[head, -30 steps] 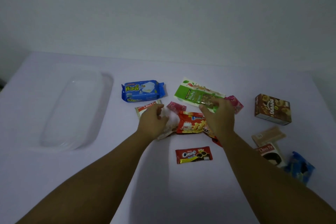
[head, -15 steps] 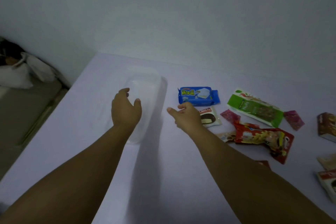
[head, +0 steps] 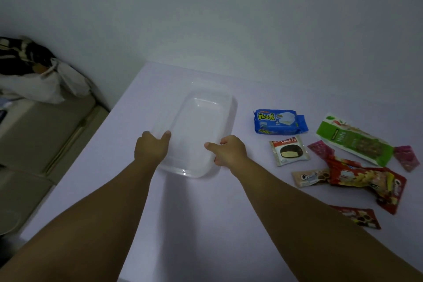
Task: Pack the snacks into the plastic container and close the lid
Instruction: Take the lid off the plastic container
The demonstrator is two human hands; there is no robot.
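A clear plastic container with its lid on lies on the white table. My left hand grips its near left edge and my right hand grips its near right edge. To the right lie the snacks: a blue wafer pack, a Choco Pie, a green nuts pack, two pink sachets, a red snack bag, a beige cookie pack and a red cookie pack.
The table's left edge drops off to a beige floor or seat with a pile of white and dark bags against the wall. A plain wall stands behind the table.
Both hands left the snack pile, moved left and took hold of the container's near edges. The view swung left, so the snacks now sit at the right.
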